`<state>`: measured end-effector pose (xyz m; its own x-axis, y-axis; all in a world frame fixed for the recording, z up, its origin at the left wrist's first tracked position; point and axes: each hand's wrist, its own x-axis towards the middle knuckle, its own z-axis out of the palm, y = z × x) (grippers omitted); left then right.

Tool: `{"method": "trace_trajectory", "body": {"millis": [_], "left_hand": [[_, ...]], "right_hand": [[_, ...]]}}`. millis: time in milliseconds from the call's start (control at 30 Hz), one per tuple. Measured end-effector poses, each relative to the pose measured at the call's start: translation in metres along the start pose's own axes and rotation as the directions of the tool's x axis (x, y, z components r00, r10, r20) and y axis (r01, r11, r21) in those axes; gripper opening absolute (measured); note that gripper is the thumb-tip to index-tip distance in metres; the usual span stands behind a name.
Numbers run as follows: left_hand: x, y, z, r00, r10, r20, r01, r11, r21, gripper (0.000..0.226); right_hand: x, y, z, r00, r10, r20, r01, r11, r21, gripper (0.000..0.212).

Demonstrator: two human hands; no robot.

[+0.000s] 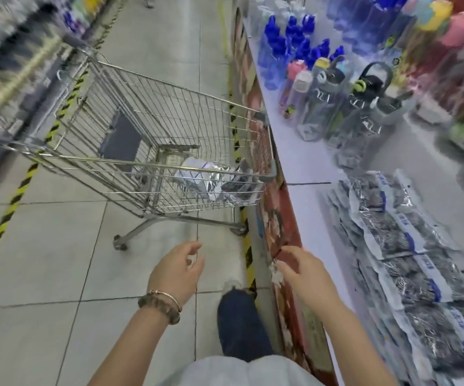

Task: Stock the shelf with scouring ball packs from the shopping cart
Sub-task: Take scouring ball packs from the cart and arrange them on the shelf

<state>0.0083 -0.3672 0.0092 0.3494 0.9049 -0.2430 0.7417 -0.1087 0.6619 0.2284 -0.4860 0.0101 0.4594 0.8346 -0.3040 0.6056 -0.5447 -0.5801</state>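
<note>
Our left hand (176, 270) and right hand (306, 271) hover empty, fingers loose; next we should fetch scouring ball packs (211, 179) from the cart (153, 162).

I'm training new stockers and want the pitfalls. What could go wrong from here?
1. The few packs lie low in the shopping cart. Leaning on its rim with the left hand or right hand, both empty, might roll it away.
2. The scouring ball packs on the shelf overlap in glossy rows, so more laid on top may slide off.
</note>
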Motion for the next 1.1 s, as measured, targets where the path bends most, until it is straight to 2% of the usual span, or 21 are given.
{"method": "trace_trajectory", "body": {"millis": [333, 467, 567, 700, 867, 1000, 1100], "left_hand": [[0.174, 0.033, -0.016, 0.997, -0.080, -0.013, 0.080, 0.996, 0.047, 0.029], [0.235, 0.046, -0.025, 0.998, -0.057, -0.007, 0.058, 0.989, 0.138, 0.031], [0.270, 0.046, -0.029, 0.998, -0.056, 0.026, 0.052, 0.989, 0.141, 0.031], [0.325, 0.031, -0.037, 0.991, -0.071, 0.112, 0.052, 0.985, 0.162, 0.032], [0.412, 0.013, -0.050, 0.970, -0.063, 0.235, -0.019, 0.943, 0.332, 0.035], [0.472, -0.005, -0.039, 0.914, -0.103, 0.393, -0.114, 0.864, 0.490, 0.036], [0.505, -0.033, -0.011, 0.840, -0.150, 0.521, -0.234, 0.767, 0.598, 0.044]], "right_hand": [[0.196, -0.032, -0.023, 0.995, -0.034, 0.089, 0.037, 0.999, -0.022, 0.044], [0.264, -0.051, -0.036, 0.992, -0.036, 0.124, 0.038, 0.999, -0.017, 0.043], [0.300, -0.061, -0.038, 0.989, -0.005, 0.148, 0.003, 1.000, 0.011, 0.040], [0.343, -0.066, -0.028, 0.985, 0.052, 0.166, -0.063, 0.996, 0.061, 0.023], [0.403, -0.073, -0.010, 0.974, 0.159, 0.163, -0.170, 0.984, 0.055, 0.036], [0.452, -0.084, 0.006, 0.947, 0.237, 0.218, -0.256, 0.965, 0.064, 0.036], [0.495, -0.080, 0.025, 0.929, 0.257, 0.265, -0.272, 0.962, 0.022, 0.032]]}}
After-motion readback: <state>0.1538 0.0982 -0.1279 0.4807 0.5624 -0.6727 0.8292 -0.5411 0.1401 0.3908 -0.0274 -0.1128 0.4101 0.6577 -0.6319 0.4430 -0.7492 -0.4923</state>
